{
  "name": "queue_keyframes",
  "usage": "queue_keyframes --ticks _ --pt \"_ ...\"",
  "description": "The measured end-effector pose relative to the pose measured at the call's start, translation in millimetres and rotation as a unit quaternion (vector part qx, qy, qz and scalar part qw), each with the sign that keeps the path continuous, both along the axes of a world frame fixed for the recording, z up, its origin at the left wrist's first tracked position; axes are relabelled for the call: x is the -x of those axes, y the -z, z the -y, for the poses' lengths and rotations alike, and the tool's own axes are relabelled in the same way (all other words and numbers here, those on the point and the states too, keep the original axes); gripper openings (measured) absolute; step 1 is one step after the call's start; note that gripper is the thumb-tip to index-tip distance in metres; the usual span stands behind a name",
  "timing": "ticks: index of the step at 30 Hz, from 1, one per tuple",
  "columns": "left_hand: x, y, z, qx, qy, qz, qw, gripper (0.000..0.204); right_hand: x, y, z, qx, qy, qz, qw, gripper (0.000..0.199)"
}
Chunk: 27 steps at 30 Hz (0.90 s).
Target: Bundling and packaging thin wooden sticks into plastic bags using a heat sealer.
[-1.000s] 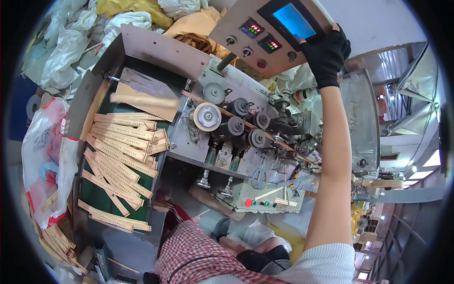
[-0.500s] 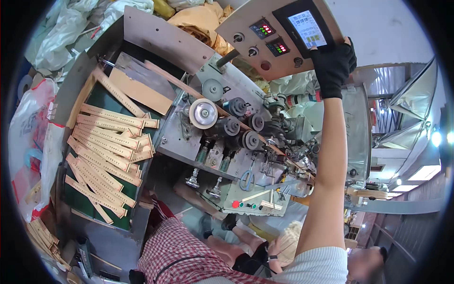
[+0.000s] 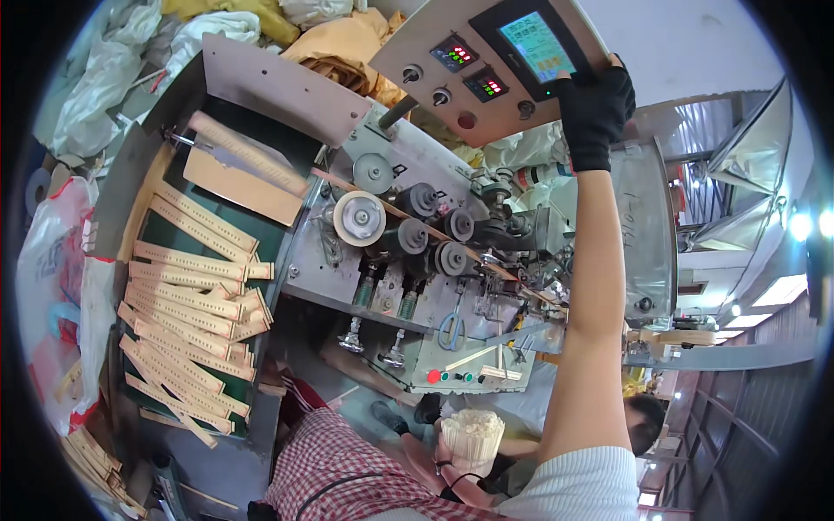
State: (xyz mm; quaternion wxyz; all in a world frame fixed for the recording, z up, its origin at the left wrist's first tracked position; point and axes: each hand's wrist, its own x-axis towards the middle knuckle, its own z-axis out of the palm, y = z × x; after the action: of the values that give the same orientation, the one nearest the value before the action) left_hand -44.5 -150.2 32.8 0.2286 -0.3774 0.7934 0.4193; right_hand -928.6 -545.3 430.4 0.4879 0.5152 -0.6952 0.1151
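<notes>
My right hand [image 3: 598, 113], in a black fingerless glove, is closed over the lower right edge of a control panel [image 3: 417, 52]. Its thumb lies by the corner of the lit touchscreen [image 3: 532, 48]. Only a small black patch shows at the lower edge beside my checked apron; it looks like my gloved left hand [image 3: 259, 511], its fingers hidden. Below the panel stands a machine with several rollers [image 3: 359, 219]. To its left, ruler-like printed wooden strips [image 3: 187, 300] lie heaped on a green conveyor belt [image 3: 156, 233]. Another strip [image 3: 248, 152] is blurred near a brown board [image 3: 234, 187].
Blue-handled scissors [image 3: 451, 330] lie on the machine near red and green buttons [image 3: 452, 377]. A person nearby holds a bundle of pale sticks [image 3: 472, 441]. More wooden strips [image 3: 100, 464] are stacked at lower left. Plastic bags [image 3: 56, 286] crowd the left side.
The touchscreen's display has changed from whitish to blue-green. Strips have shifted on the belt, with a blurred one now above the board. The nearby person has moved and the stick bundle shows fully.
</notes>
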Motion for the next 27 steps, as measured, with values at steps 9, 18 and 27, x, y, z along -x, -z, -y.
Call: queue_keyframes --ticks 9,18,27 --pt "-5 3 -7 0.002 -0.03 0.016 0.999 0.006 8 11 13 0.011 0.038 -0.006 0.999 0.081" --pt "-7 -8 8 -0.035 0.056 0.055 0.996 0.006 18 16 12 0.005 0.004 0.031 0.999 0.073" --pt "28 -3 -10 0.028 0.0 0.088 0.996 0.014 -5 -13 -4 -0.031 0.077 -0.011 0.996 0.052"
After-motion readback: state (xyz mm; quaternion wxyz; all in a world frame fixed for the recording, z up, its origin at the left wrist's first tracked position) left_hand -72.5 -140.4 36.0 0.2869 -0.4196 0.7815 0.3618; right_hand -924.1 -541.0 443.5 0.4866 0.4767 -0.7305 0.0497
